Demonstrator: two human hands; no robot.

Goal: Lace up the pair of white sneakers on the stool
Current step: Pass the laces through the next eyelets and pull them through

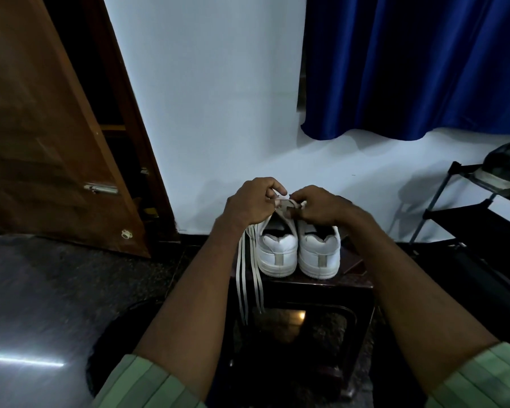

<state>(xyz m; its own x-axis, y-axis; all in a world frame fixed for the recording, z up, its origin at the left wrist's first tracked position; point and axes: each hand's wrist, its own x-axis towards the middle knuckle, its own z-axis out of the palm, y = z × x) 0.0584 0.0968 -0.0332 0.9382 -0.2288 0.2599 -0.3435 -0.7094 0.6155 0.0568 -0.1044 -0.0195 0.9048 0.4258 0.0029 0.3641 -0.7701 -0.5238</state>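
We are in a home, in what looks like a bedroom or an entry corner. A brown wooden door [50,136] with a metal latch stands open on the left, against a plain white wall [212,113]. A deep blue curtain [418,63] hangs at the upper right, its hem well above the floor. The dark speckled floor [42,290] is polished and reflects a streak of light. At the right edge we see a black open-frame shoe rack [465,213] with a shoe on its top shelf. In the middle, a dark stool [354,293] carries a pair of white sneakers [298,254], the kind of everyday footwear kept in a house.
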